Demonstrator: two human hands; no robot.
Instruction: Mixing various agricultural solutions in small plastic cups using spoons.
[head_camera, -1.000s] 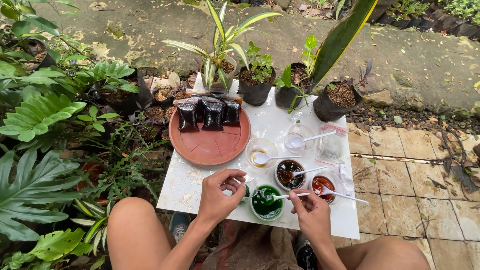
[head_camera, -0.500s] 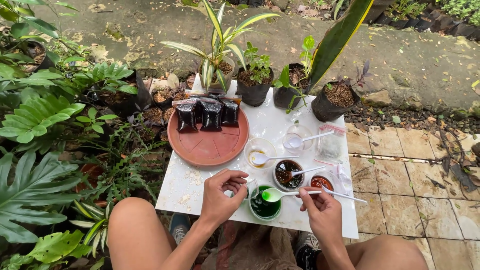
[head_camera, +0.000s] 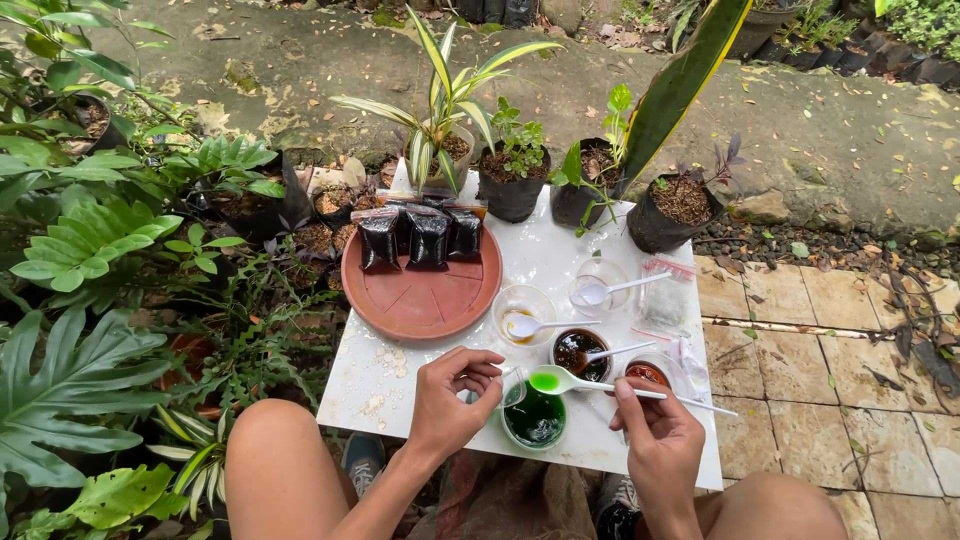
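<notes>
Head view, looking down at a white table (head_camera: 400, 385) among potted plants. Right hand (head_camera: 655, 445), fingers pinched on a white spoon (head_camera: 590, 383) full of green liquid, held just above the green cup (head_camera: 535, 418) near the table's front edge. Left hand (head_camera: 450, 400) beside that cup, fingers curled together around something small, can't tell what. Behind: more cups with spoons, plus a terracotta saucer (head_camera: 420, 295) carrying three dark soil bags (head_camera: 428, 238).
</notes>
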